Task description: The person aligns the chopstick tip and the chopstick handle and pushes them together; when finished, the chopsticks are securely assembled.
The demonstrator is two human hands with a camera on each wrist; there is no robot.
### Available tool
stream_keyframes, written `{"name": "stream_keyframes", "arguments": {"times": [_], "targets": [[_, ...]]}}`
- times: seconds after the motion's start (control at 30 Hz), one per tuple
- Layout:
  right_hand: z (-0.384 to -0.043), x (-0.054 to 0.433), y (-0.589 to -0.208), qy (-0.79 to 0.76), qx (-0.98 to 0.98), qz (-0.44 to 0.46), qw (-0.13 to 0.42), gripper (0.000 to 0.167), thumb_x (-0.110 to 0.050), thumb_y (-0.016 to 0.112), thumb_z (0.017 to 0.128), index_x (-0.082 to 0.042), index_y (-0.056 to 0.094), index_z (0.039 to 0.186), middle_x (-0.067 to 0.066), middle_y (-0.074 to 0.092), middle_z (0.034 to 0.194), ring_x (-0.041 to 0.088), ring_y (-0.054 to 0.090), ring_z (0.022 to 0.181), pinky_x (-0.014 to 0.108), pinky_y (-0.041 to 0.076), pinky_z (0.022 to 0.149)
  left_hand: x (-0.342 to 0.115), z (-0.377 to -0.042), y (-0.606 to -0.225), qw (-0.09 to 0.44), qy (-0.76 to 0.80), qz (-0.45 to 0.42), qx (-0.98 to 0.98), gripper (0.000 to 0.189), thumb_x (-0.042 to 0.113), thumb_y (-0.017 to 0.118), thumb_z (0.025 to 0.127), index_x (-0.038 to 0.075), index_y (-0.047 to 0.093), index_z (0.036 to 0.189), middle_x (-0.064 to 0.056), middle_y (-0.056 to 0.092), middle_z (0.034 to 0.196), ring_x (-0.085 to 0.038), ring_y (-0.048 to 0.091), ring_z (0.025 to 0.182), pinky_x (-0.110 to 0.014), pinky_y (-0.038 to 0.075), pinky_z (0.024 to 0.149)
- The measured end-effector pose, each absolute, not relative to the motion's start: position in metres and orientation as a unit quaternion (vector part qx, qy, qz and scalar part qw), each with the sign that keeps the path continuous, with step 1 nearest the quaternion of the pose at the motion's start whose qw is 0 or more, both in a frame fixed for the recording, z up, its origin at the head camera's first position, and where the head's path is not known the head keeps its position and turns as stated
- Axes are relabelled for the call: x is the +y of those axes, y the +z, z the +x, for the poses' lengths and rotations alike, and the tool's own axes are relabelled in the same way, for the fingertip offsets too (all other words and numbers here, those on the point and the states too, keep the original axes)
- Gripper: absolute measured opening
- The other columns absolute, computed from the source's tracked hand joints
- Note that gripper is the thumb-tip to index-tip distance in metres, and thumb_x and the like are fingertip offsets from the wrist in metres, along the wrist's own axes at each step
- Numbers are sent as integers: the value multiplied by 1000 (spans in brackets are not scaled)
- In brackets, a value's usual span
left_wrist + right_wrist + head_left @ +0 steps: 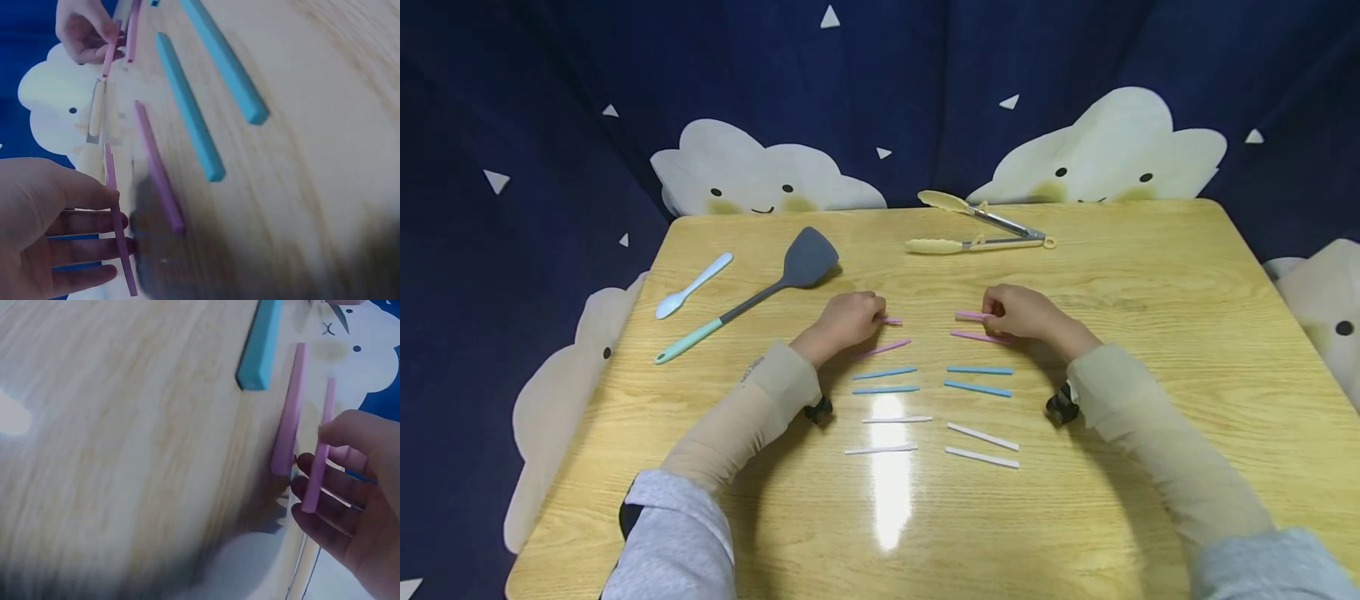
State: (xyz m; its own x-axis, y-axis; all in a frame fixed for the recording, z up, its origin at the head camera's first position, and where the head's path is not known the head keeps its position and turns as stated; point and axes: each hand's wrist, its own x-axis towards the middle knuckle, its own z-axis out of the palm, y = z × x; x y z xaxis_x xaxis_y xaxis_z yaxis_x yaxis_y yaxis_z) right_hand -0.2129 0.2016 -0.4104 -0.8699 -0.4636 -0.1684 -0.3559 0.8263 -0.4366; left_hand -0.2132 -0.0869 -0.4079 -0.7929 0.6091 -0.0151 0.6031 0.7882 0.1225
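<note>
My left hand [850, 319] pinches a thin pink stick [119, 231] between thumb and fingers, near the middle of the table. Across from it, my right hand [1024, 312] pinches another pink stick [318, 462] the same way. A second pink stick [883, 347] lies on the table just in front of the left hand, and one more pink stick [976, 337] lies beside the right hand. Closer to me are blue sticks in two pairs, a left blue stick [884, 373] and a right blue stick [979, 370] among them.
White sticks [889, 451] lie in pairs nearest me. Left on the wooden table [1150, 275] are a grey spatula [808, 258] with a mint handle and a pale blue spoon [694, 286]. Yellow-tipped tongs [1000, 243] lie spread at the back edge, before a dark blue curtain [925, 75].
</note>
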Motion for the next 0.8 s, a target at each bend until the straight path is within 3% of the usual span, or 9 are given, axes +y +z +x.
{"name": "stream_keyframes", "arguments": {"times": [0.13, 0.37, 0.63, 0.8], "targets": [[-211, 206, -405, -213, 947, -203, 131, 5, -11, 56, 83, -7, 54, 86, 5, 55, 73, 18, 46, 63, 32, 38, 58, -87, -212, -404, 34, 91, 305, 947, 8, 13, 58, 86, 8, 63, 87, -4, 64, 80, -15, 57, 67, -31, 47, 59], [-204, 208, -397, -299, 926, -208, 97, 6, -5, 55, 83, -5, 56, 89, 8, 60, 83, 21, 54, 76, 36, 44, 70, -85, -204, -388, 8, 135, 306, 942, 7, 11, 58, 85, 8, 63, 88, -3, 60, 80, -14, 54, 67, -28, 45, 59], [-189, 200, -381, -403, 890, -206, 54, 6, -6, 58, 85, -3, 58, 90, 8, 60, 82, 16, 52, 74, 24, 43, 65, -81, -191, -368, 41, 294, 271, 916, 9, 13, 57, 87, 9, 64, 91, -1, 60, 84, -12, 53, 73, -25, 44, 66], [-178, 194, -369, -439, 874, -201, 53, 9, -6, 59, 85, -1, 57, 93, 10, 61, 84, 12, 54, 75, 19, 44, 64, -78, -182, -355, 22, 338, 279, 898, 10, 12, 56, 88, 9, 64, 92, -1, 61, 85, -12, 53, 74, -25, 44, 66]]}}
